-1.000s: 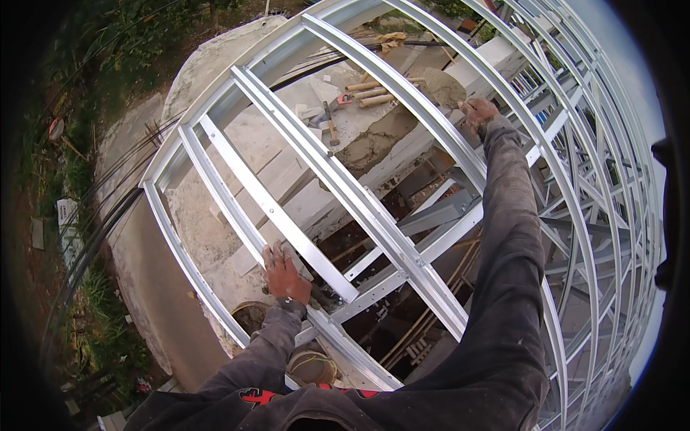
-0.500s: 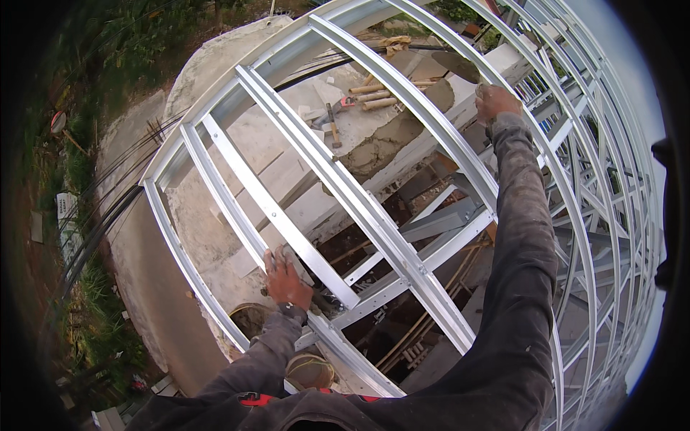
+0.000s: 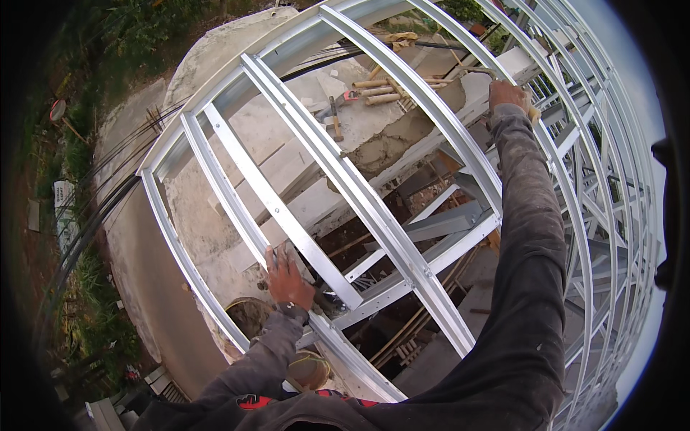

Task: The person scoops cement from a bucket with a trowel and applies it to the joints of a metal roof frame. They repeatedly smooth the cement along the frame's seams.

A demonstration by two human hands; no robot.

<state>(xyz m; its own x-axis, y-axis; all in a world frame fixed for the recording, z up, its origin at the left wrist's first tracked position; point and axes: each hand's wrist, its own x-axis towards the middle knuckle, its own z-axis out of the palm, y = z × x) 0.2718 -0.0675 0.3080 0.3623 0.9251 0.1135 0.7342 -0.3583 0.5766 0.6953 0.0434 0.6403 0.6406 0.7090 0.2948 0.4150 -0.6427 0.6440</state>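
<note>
My left hand lies with its fingers stretched over a silvery metal channel of the roof frame. Beside it runs a flat metal strip, whose near end rests on a cross member. My right arm reaches far forward. At its end my right hand is closed around a trowel, its thin blade seen nearly edge-on and part of a pale handle showing behind the hand. Below it lies wet grey mortar along the top of a pale block wall.
Through the frame, a hammer and several bamboo poles lie on a concrete slab. A bucket stands below my left arm. Black cables pass at left. More metal trusses fill the right side.
My right hand has moved slightly right, and the trowel has turned from showing its broad blade to nearly edge-on. My left hand stays on the channel. The view has shifted a little.
</note>
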